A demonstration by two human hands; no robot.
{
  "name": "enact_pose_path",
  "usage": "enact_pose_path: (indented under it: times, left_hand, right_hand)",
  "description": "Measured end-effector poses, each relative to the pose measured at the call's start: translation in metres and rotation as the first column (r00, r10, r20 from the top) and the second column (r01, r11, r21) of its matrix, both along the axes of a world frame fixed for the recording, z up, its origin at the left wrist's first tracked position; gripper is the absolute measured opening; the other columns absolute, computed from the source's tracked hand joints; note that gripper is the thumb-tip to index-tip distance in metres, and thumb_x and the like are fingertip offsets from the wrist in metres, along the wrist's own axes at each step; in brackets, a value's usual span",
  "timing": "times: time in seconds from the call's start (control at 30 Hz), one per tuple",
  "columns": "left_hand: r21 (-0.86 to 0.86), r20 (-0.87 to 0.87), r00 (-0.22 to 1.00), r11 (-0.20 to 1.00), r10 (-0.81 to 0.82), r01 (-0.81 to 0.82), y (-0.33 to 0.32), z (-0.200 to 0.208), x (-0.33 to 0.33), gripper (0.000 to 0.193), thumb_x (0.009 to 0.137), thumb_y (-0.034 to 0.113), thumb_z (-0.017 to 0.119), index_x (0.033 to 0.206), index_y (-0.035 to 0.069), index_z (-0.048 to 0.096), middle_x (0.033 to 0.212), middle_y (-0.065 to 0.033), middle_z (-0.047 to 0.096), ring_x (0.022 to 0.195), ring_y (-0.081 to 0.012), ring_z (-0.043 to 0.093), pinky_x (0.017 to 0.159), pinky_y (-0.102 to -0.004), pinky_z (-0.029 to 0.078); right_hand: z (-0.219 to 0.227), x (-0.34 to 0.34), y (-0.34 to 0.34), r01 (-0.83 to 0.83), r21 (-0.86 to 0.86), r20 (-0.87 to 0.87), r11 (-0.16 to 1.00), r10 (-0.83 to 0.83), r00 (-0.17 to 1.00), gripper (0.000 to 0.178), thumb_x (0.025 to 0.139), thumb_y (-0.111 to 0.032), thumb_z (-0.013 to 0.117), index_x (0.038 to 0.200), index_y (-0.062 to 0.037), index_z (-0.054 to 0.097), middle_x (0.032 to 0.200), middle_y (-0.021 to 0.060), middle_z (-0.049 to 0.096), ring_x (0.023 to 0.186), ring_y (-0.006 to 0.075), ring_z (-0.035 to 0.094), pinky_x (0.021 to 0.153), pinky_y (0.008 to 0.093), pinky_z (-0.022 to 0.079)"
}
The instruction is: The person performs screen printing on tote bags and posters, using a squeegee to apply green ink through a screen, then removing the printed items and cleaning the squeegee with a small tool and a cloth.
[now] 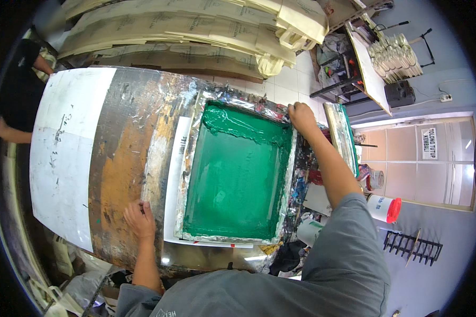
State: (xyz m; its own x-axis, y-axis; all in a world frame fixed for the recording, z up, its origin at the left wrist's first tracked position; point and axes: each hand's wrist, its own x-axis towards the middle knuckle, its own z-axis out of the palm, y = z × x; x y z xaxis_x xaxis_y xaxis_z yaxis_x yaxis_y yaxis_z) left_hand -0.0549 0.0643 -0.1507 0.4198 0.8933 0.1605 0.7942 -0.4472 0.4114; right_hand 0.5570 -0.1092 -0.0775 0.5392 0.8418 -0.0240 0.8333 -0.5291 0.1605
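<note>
A screen-printing frame [182, 211] lies on the worn worktable [121, 132], its mesh coated with green ink [232, 174]. A thick ridge of wet ink runs along its far end. White paper or board [172, 211] shows under its left side. My right hand [301, 117] is closed at the frame's far right corner; what its fingers hold is hidden. To the left of the frame, my left hand [139, 219] rests over the stained tabletop, fingers loosely bent, thumb apart, holding nothing.
A white sheet [69, 153] covers the table's left end, where a person in dark clothes [18, 90] stands. Stacked cream bags [185, 31] fill the far side. At right are another frame [341, 134], a white tub with red lid [383, 208] and a wall rack [412, 247].
</note>
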Motion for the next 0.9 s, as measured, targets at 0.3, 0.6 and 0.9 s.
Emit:
enact_pose_path:
  times: [0.3,0.6,0.9]
  left_hand:
    - [0.032,0.024,1.000,0.999,-0.010,0.009,0.003,0.001,0.001,0.043,0.105,0.044,0.055,0.093,0.004,0.059,0.091,-0.0154,0.056,0.089,-0.0387,0.052,0.085,-0.0513,0.041]
    - [-0.019,-0.017,1.000,1.000,-0.018,0.018,-0.007,0.001,-0.013,0.047,0.106,0.050,0.052,0.095,0.005,0.060,0.097,-0.0142,0.059,0.094,-0.0374,0.054,0.089,-0.0495,0.041]
    - [0.029,0.021,0.998,0.998,-0.052,0.052,0.005,0.003,0.003,0.048,0.105,0.052,0.053,0.096,0.005,0.060,0.096,-0.0137,0.058,0.094,-0.0376,0.054,0.090,-0.0496,0.041]
  right_hand:
    - [0.043,0.025,0.015,0.539,0.229,-0.567,0.811,-0.338,0.751,0.084,0.107,-0.067,0.030,0.145,0.0032,0.053,0.113,0.0288,0.074,0.117,0.0435,0.067,0.107,0.0464,0.046]
    - [0.265,0.004,0.101,0.229,0.875,-0.363,0.426,0.265,0.893,0.057,0.110,-0.039,0.024,0.096,-0.0043,0.066,0.094,0.0164,0.070,0.095,0.0266,0.062,0.091,0.0410,0.048]
    - [0.056,-0.068,0.139,0.394,-0.024,-0.111,0.919,-0.394,0.912,0.071,0.107,-0.060,0.035,0.101,-0.0046,0.079,0.098,0.0252,0.076,0.096,0.0401,0.075,0.083,0.0501,0.059]
